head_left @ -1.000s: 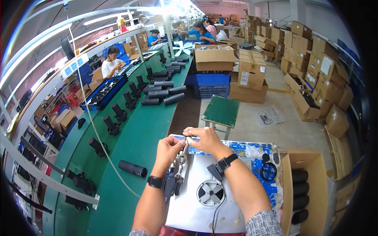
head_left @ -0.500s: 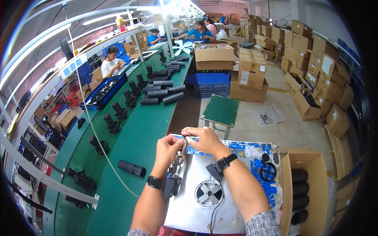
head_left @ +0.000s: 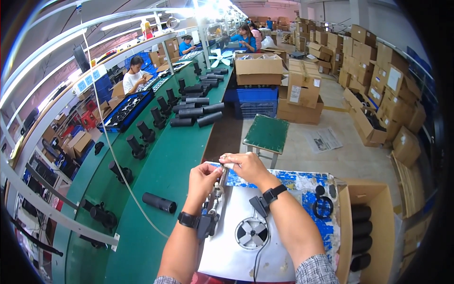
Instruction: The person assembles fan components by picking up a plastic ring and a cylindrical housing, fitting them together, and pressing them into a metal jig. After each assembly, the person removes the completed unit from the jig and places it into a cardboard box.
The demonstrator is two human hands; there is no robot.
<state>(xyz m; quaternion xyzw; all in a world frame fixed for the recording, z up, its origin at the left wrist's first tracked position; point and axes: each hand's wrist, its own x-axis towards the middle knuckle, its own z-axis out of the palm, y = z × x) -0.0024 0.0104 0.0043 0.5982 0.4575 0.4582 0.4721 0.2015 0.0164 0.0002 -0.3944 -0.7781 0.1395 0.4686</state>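
My left hand (head_left: 204, 179) and my right hand (head_left: 247, 166) come together at the far end of a metal clamp-like fixture (head_left: 216, 196). Both hands have their fingers pinched at its tip; whatever small piece lies between them is hidden. Below the hands, on a white sheet (head_left: 227, 255), lies a round metal part (head_left: 251, 233) with dark and light wedges inside and a black cord running toward me. Each wrist wears a black strap with a dark box-shaped device.
A black tube (head_left: 159, 202) lies on the green conveyor (head_left: 184, 156), with several upright black parts along its left. An open carton (head_left: 378, 199) of black cylinders stands right of a black ring (head_left: 323, 207). Ahead are a green stool (head_left: 266, 133) and blue crate (head_left: 257, 103); co-workers sit farther off.
My hands stay together at the fixture's tip, with only a slight shift of the right fingers. A co-worker at the far end has drawn back an outstretched arm.
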